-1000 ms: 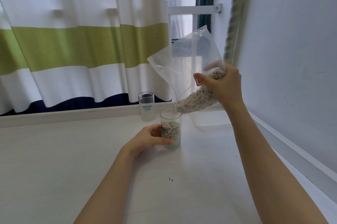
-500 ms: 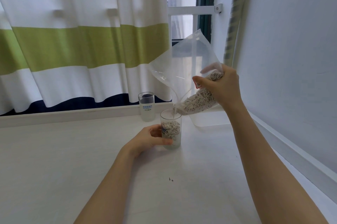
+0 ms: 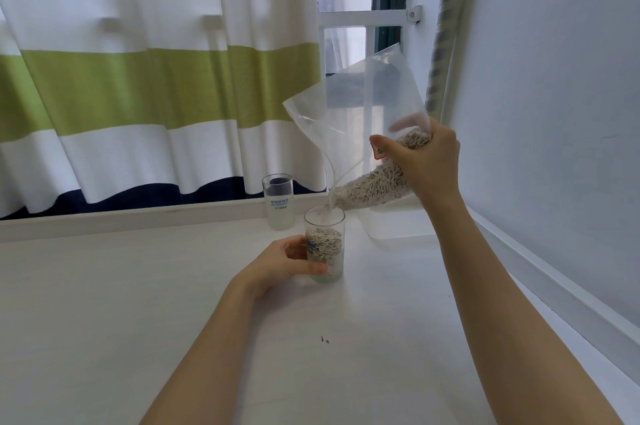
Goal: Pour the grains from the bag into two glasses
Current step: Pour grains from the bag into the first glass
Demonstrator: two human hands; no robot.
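First pour is in progress: the bag [image 3: 360, 134] is tipped by the right hand [image 3: 424, 161], fingers wrapped round its grain-filled corner, mouth right over the near glass [image 3: 325, 244]. That glass is steadied on the bench [image 3: 138, 286] by the left hand [image 3: 282, 260], fingers curled round it, and looks about half filled. The far glass [image 3: 278, 201] is seemingly empty, so the bag probably needs shifting there next.

Striped curtain [image 3: 156, 78] — white table [image 3: 104, 303], pale wall [image 3: 554, 113].

Far glass [image 3: 278, 201] reads "DVD" (rest blurred).
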